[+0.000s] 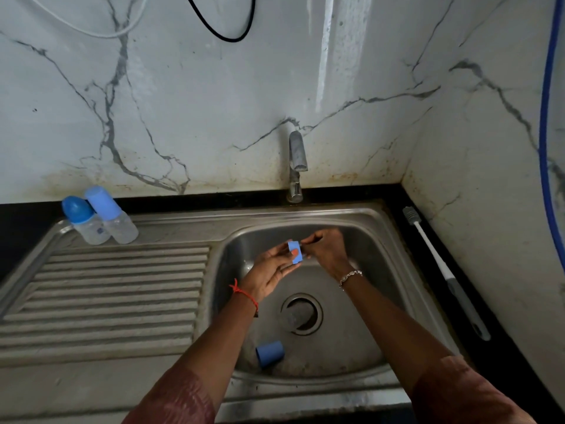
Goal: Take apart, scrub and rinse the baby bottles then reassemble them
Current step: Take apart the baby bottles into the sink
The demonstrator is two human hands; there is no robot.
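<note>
Two hands meet over the sink (385, 240), below the tap (297, 160). The left hand (270, 272) holds a small blue bottle part (295, 253), thumb curled on top. The right hand (328, 252) is just to its right, fingers (309, 242) bunched at that end; I cannot tell if they pinch it. A blue cap (269, 354) lies lower in the sink.

We see a dim, cool-toned picture. The marble wall (214, 102) is brightest, with a pale vertical streak of glare above the tap (298, 154). The sink (367, 316) sits in soft shadow, its steel giving a dull sheen. The left hand (269, 272), right hand (327, 250) and the blue ring (295, 252) they hold look slightly soft to us. Straight lines bow near the frame's edges.
</note>
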